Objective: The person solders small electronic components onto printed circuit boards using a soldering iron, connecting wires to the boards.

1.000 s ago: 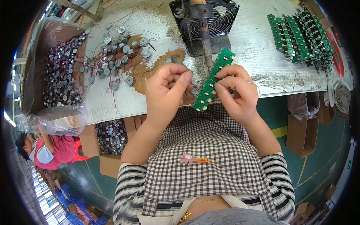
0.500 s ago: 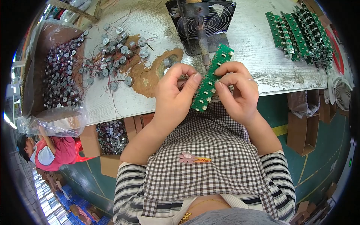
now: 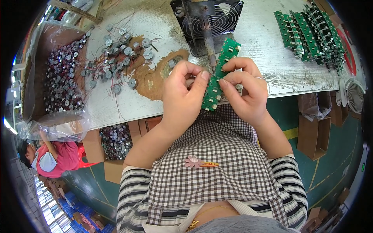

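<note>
A long green circuit board [image 3: 211,93] with small white connectors is tilted between my hands, its far end leaning right. My right hand [image 3: 246,83] pinches the board's right edge with thumb and fingers. At the board's left edge, my left hand [image 3: 184,93] has thumb and forefinger pressed together. Something greyish shows inside its curled fingers, mostly hidden. Just above the fingertips, a fixed soldering iron [image 3: 209,40] points down beside the board's left edge; I cannot tell if its tip touches.
Loose round motors [image 3: 126,50] with thin wires lie left on the white bench [image 3: 167,23]. A lined carton [image 3: 33,89] holds many more. Behind the iron stands a black fan [image 3: 229,19]. Stacked circuit boards [image 3: 307,37] lie far right. A person [image 3: 58,155] is at lower left.
The circuit board has moved slightly away from me and turned a little more upright. Both hands have shifted a little with it, still pinching near the iron's tip.
</note>
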The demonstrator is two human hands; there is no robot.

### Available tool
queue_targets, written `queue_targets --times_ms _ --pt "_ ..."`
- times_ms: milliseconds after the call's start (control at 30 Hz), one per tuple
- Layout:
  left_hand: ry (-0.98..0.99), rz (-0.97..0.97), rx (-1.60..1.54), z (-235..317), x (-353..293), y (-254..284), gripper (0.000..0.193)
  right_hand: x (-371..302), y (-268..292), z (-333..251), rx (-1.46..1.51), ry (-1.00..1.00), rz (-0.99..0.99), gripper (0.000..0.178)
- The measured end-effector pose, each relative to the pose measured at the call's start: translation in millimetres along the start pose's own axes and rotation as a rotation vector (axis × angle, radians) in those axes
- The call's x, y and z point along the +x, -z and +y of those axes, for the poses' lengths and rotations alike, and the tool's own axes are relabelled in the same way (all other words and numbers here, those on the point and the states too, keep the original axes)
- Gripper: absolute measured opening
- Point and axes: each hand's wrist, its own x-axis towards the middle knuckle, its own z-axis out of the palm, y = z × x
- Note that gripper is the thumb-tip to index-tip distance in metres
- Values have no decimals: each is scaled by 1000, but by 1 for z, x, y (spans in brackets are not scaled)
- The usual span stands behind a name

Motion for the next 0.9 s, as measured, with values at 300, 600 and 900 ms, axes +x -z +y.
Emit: queue_targets --times_ms 300,600,900 --pt "30 -9 14 -2 -1 0 9 -8 -3 0 93 -71 62 9" --pt "64 -13 33 -2 -3 0 10 -8 -2 1 78 -36 54 8" --pt "132 -82 -61 -3 -4 4 11 -11 -3 2 112 -75 51 8"
